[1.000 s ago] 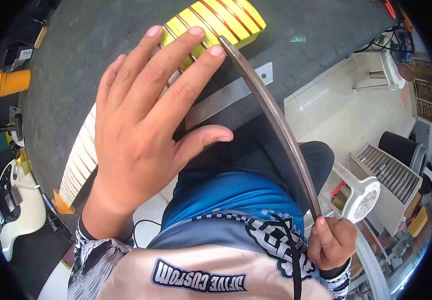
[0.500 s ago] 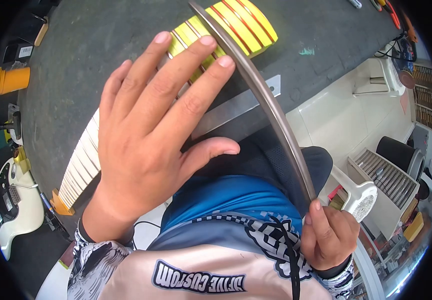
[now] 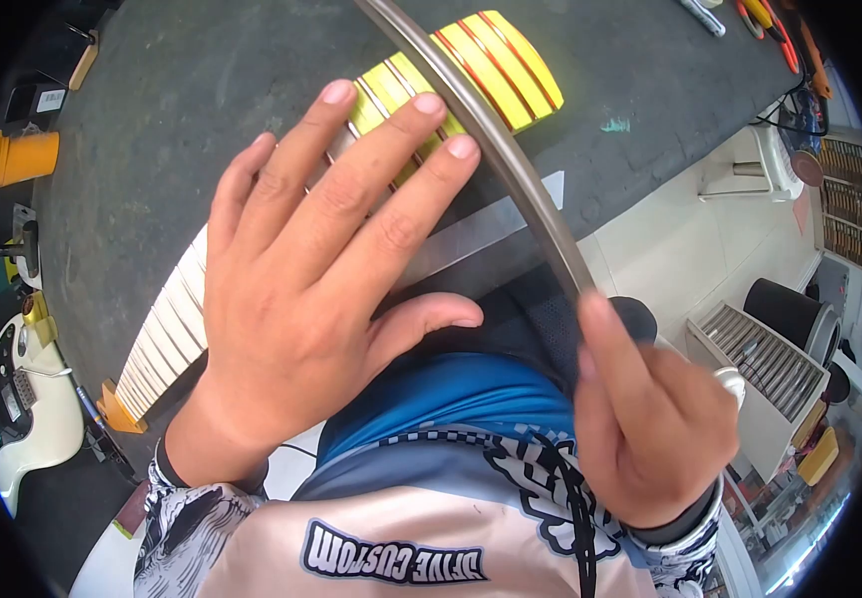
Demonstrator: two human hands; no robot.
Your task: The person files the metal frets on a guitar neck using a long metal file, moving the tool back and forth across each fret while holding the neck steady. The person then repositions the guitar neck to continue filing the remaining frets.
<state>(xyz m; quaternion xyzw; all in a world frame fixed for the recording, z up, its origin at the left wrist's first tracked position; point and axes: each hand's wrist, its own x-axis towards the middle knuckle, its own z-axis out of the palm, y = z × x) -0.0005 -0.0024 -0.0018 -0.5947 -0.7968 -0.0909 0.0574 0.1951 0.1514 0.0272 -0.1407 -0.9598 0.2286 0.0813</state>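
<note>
A long fretted neck lies across the dark bench, its covering white at the lower left (image 3: 164, 324) and yellow (image 3: 501, 70) at the upper end, with metal strips crossing it. My left hand (image 3: 301, 269) rests flat over its middle, fingers spread, hiding that part. My right hand (image 3: 650, 429) is closed round the lower end of a long curved metal file (image 3: 491, 130), index finger stretched along it. The file crosses over the yellow part, just beyond my left index fingertip. A flat metal ruler (image 3: 481, 234) lies beside the neck, partly covered.
On the left are an orange cup (image 3: 24, 159), a white guitar body (image 3: 47, 429) and a wooden block (image 3: 119, 409). Pliers (image 3: 785, 45) sit at the bench's upper right corner. Beyond its right edge are a white stool (image 3: 750, 164) and a slotted rack (image 3: 762, 361).
The file has moved up and left across the yellow part. My right hand has moved up towards the bench with it. My left hand stays on the neck, slightly lower right in view.
</note>
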